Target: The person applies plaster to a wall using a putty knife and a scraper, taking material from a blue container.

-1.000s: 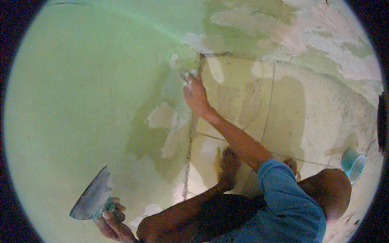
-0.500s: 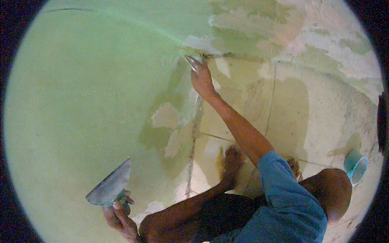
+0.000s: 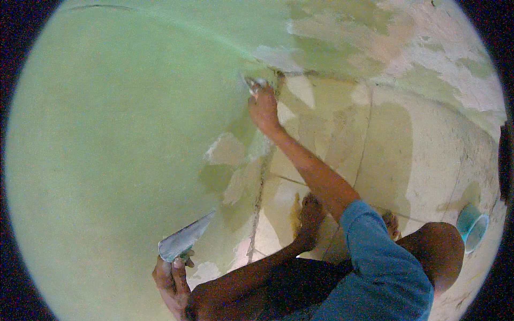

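Observation:
My left hand (image 3: 174,283), at the lower left, is closed around the green handle of a wide putty knife (image 3: 187,235). Its grey metal blade is tilted, rising toward the right in front of the green wall (image 3: 107,134). My right hand (image 3: 263,109) reaches to the low corner where two walls and the floor meet. It is closed on a smaller metal scraper (image 3: 256,84), whose blade is smeared by motion and lies at the wall. Pale filler patches (image 3: 226,150) mark the wall below that hand.
Yellowish floor tiles (image 3: 385,134) with dark joints lie to the right. My bare foot (image 3: 310,219) rests on them, close to the wall. A light-blue bucket (image 3: 474,230) stands at the far right. The far wall (image 3: 369,32) carries broad whitish patches.
My left hand has moved right, and its blade has turned to show a narrower face. My right hand has shifted slightly left of the corner, its scraper turning. The whole view has moved a little.

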Demonstrator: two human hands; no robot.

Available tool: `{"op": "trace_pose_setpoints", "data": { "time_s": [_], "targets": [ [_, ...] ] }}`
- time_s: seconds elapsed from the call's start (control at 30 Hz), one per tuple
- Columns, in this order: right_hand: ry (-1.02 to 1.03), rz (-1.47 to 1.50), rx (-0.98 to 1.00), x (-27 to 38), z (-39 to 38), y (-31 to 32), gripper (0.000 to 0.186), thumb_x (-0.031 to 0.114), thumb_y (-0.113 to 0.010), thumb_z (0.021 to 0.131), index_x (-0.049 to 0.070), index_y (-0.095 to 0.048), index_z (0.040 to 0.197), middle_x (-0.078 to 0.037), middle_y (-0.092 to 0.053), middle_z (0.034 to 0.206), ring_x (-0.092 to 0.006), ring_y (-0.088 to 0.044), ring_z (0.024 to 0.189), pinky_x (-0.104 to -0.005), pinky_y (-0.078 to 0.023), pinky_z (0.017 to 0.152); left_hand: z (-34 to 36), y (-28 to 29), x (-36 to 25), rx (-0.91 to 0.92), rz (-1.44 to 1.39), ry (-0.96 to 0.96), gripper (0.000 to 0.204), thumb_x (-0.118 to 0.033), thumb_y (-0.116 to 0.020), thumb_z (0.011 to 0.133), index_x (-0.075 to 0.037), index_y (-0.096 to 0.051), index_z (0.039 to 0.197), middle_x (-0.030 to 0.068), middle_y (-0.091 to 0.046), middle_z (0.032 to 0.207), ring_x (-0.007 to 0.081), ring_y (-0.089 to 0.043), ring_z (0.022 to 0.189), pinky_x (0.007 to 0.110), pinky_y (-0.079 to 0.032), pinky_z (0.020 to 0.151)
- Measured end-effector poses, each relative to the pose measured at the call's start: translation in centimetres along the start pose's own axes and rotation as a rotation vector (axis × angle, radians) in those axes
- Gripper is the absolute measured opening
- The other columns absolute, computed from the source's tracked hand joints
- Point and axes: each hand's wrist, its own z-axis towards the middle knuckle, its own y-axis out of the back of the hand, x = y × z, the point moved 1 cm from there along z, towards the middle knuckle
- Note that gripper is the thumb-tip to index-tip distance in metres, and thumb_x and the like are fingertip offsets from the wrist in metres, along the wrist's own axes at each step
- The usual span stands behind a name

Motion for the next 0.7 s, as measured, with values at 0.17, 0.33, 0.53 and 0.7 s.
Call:
{"op": "trace_pose_setpoints", "data": {
  "time_s": [0.17, 0.33, 0.53, 0.7],
  "targets": [
    [-0.007, 0.195, 0.248, 1.3, -3.8, 2.4, 0.054, -0.004, -0.047, 0.072, 0.010, -0.050, 0.124, -0.021, -0.049, 0.106, -0.0368, -0.048, 0.097, -0.0411, -0.042, 0.085, 0.4, -0.4, -1.4, 0.074, 0.011, 0.102, 0.030, -0.020, -0.044, 0.090, 0.004, -0.056, 0.102, 0.0127, -0.061, 0.083, 0.0171, -0.053, 0.066, 0.030, -0.043, 0.059],
    [-0.040, 0.267, 0.127, 3.3, 1.1, 0.9, 0.066, -0.010, -0.049, 0.069, 0.013, -0.043, 0.131, -0.019, -0.044, 0.113, -0.0349, -0.043, 0.102, -0.0388, -0.040, 0.088, 0.6, -0.2, -1.0, 0.055, -0.059, 0.074, 0.032, -0.024, -0.046, 0.091, 0.004, -0.055, 0.104, 0.0116, -0.061, 0.081, 0.0166, -0.053, 0.065, 0.030, -0.042, 0.057],
    [0.122, 0.195, 0.279, 4.8, -4.8, 1.3, 0.083, -0.011, -0.059, 0.063, 0.017, -0.034, 0.137, -0.017, -0.040, 0.121, -0.0375, -0.038, 0.106, -0.0409, -0.037, 0.092, 1.2, -0.4, -2.2, 0.057, 0.045, 0.028, 0.029, -0.022, -0.046, 0.091, 0.002, -0.056, 0.102, 0.0110, -0.062, 0.079, 0.0170, -0.053, 0.063, 0.030, -0.043, 0.057],
    [0.332, 0.147, 0.271, 2.2, -2.0, 3.6, 0.080, -0.002, -0.066, 0.062, 0.020, -0.039, 0.134, -0.012, -0.046, 0.119, -0.0342, -0.041, 0.106, -0.0419, -0.037, 0.091, 1.9, -0.7, -3.2, 0.081, 0.098, -0.077, 0.028, -0.022, -0.046, 0.090, 0.001, -0.057, 0.101, 0.0109, -0.061, 0.078, 0.0179, -0.054, 0.062, 0.031, -0.043, 0.058]
  ]
}}
